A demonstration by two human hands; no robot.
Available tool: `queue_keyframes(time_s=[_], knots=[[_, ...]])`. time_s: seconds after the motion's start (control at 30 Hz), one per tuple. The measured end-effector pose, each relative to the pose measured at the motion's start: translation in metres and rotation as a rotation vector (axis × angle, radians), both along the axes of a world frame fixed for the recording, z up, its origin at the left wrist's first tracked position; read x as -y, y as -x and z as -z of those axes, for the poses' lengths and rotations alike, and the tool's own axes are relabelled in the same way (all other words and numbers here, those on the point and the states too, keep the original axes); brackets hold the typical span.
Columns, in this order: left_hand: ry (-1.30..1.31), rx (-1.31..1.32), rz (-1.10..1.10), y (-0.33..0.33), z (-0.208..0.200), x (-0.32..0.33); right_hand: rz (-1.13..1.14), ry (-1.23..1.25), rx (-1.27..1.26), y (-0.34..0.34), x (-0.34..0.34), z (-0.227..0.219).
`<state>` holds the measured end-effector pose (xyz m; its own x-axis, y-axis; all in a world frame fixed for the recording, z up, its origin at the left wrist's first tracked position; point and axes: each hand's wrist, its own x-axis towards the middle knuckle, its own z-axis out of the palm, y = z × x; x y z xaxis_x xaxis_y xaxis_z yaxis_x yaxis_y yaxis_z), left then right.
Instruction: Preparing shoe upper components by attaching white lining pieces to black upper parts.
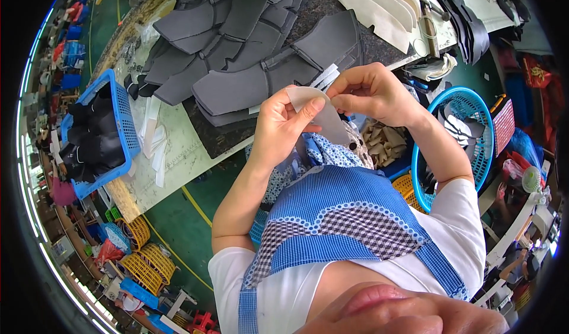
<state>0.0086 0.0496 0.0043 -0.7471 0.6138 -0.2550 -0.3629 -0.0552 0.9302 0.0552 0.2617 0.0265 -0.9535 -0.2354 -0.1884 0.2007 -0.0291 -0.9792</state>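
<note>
A thin, pale grey-beige cut piece [332, 122] with a curved edge is held up in front of my apron. My left hand [277, 125] pinches it between thumb and fingers. At its upper edge my right hand [379, 95] is closed, thumb against fingertips; whether it grips the piece's edge or something small is hidden. White strips [325, 77] show just behind my right fingertips. Beyond both hands, dark grey cut shoe-upper pieces [234, 90] lie in overlapping layers on the table.
Cream cut pieces [379, 18] are fanned out at the far right of the table [178, 183]. A blue basket [122, 120] of black pieces stands at the left. To the right are a round blue basket [489, 138] and beige scraps [384, 143] in a bin.
</note>
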Motion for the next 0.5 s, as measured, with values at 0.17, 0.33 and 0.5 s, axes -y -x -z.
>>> queue_keyframes(time_s=[0.17, 0.33, 0.5], knots=[[-0.028, 0.039, 0.163, 0.01, -0.002, 0.01, -0.18, -0.241, -0.038, 0.005, -0.001, -0.024], [-0.216, 0.241, 0.36, 0.016, -0.011, 0.011, -0.26, -0.03, 0.004, 0.004, 0.008, -0.03], [-0.046, -0.767, 0.139, 0.018, -0.031, 0.0, -0.115, 0.248, 0.075, -0.002, 0.013, -0.014]])
